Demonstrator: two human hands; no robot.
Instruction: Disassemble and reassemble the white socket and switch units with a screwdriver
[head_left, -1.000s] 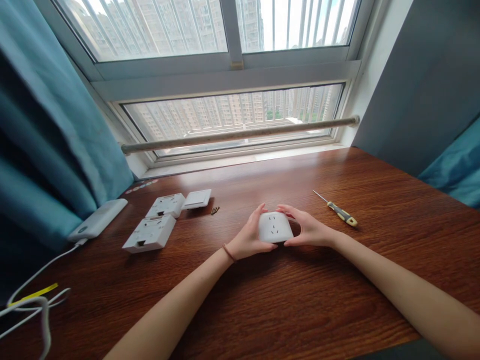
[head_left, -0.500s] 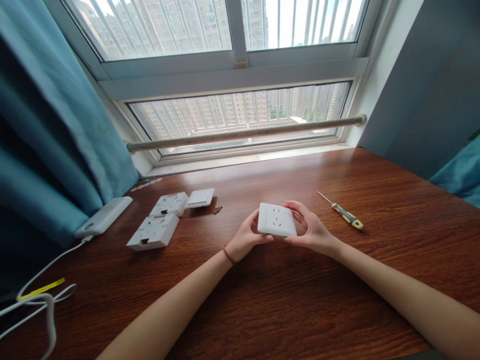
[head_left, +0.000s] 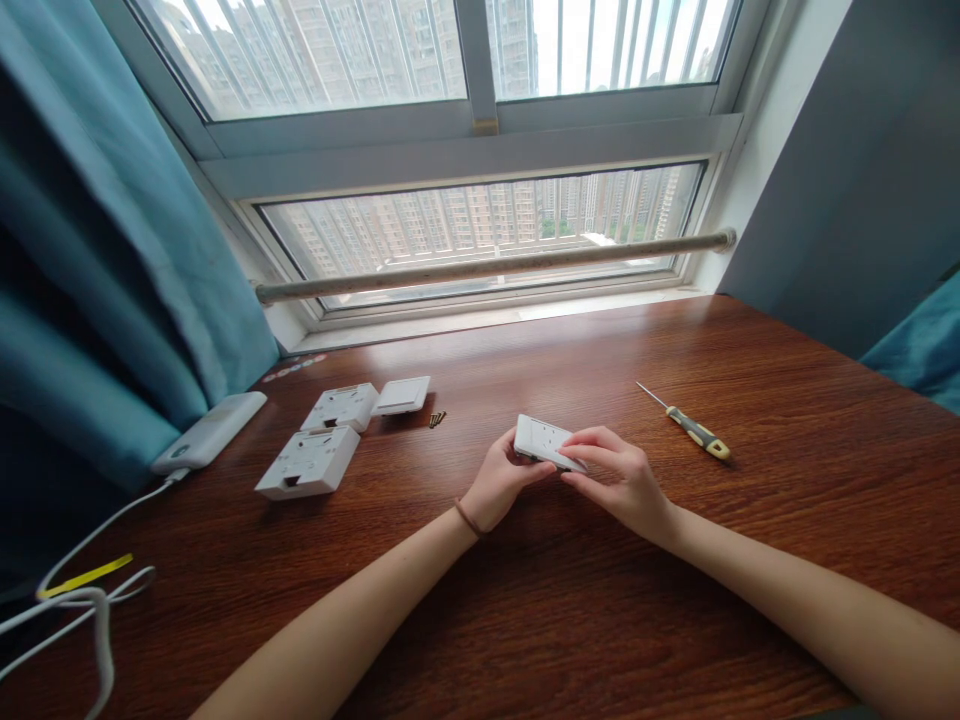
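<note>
A white wall socket [head_left: 536, 436] is held between both hands above the table, its slotted face tilted up and away so that its near edge shows. My left hand [head_left: 501, 480] grips its left side, thumb along the near edge. My right hand [head_left: 619, 478] pinches the right corner, with fingers on the face and the thumb below. Part of the socket's right side is hidden by those fingers. To the left lie a white switch panel [head_left: 403, 395], several small screws [head_left: 437, 419] and two white mounting boxes, one nearer [head_left: 319, 462] and one farther [head_left: 341, 405].
A screwdriver [head_left: 697, 433] with a grey and yellow handle lies right of my hands. At the left sit a white power bank [head_left: 210, 432] with a cable [head_left: 101, 640] and a yellow strip [head_left: 90, 576]. Behind the wooden table [head_left: 570, 340] runs a pipe [head_left: 495, 266] before the window.
The socket has tilted, so its face shows flatter and its near edge more. My right fingers have moved from its far edge onto the face at the right corner.
</note>
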